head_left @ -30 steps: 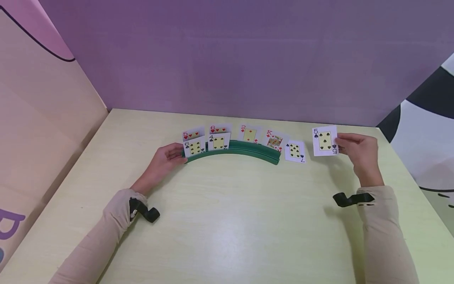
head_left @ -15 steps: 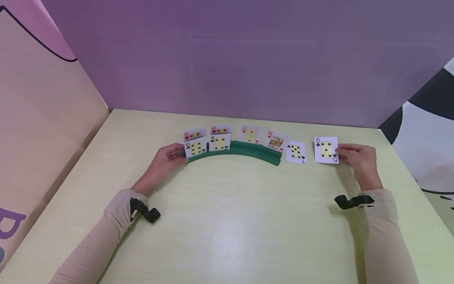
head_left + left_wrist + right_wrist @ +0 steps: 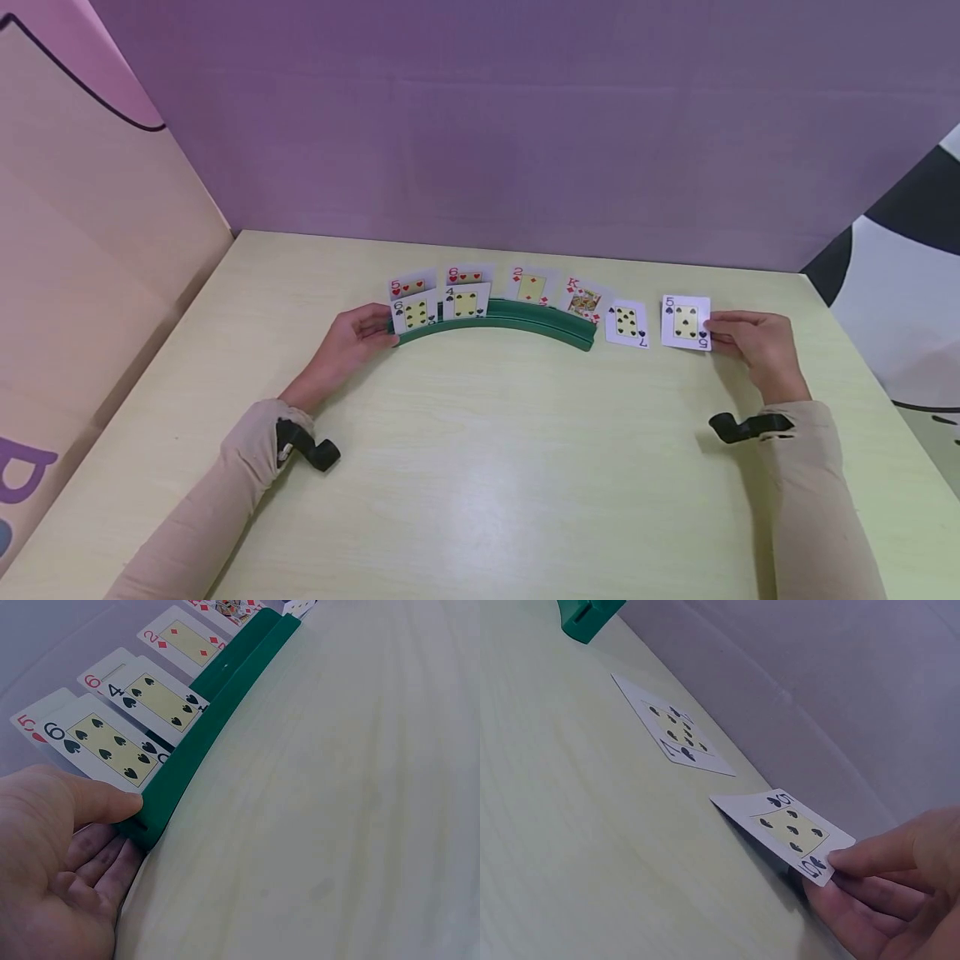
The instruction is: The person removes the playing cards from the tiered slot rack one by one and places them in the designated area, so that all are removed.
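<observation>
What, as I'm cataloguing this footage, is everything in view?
card holder: 1, green, on the table
five of hearts, six of hearts: 1 each, white/red, left in holder, back row
two of diamonds, king of diamonds: 1 each, white/red, holder's middle and right
six of spades, four of spades: 1 each, white/black, in front of those hearts
seven of spades: 1, white/black, right of holder
five of spades: 1, white/black, further right
table: 1, pale, beneath
backdrop: 1, purple, behind
side panels: 2, pinkish left, black and white right
wrist devices: 2, black, one per wrist
sleeves: 2, beige, on the forearms
left hand: 1, gripping holder's left end
right hand: 1, pinching five of spades
</observation>
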A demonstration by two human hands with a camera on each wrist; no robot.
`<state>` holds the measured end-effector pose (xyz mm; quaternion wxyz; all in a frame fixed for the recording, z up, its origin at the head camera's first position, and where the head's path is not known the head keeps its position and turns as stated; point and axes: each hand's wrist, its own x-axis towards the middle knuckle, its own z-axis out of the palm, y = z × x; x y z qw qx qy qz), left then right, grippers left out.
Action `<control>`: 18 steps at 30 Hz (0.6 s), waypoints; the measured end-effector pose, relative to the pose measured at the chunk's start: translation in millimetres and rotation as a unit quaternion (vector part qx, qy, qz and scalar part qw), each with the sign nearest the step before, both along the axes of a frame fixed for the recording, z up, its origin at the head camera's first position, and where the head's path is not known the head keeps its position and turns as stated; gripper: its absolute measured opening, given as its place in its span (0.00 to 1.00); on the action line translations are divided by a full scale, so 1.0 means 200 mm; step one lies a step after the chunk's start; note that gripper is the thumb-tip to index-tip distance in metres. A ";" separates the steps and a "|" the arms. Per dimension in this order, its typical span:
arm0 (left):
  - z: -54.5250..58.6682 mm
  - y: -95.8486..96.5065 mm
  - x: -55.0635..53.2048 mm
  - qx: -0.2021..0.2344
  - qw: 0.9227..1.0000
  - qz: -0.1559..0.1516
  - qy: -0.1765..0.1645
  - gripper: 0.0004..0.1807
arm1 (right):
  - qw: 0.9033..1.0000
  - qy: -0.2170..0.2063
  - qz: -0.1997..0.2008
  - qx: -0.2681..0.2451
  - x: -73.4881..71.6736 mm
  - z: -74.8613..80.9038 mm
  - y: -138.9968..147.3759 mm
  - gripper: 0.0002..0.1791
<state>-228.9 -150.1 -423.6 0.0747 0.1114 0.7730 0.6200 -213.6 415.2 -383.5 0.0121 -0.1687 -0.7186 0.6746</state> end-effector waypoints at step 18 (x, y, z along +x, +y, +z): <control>0.00 0.00 0.00 -0.004 1.000 -0.004 0.008 0.24 | 0.988 -0.035 0.016 0.152 -0.02 0.01 -0.04 0.28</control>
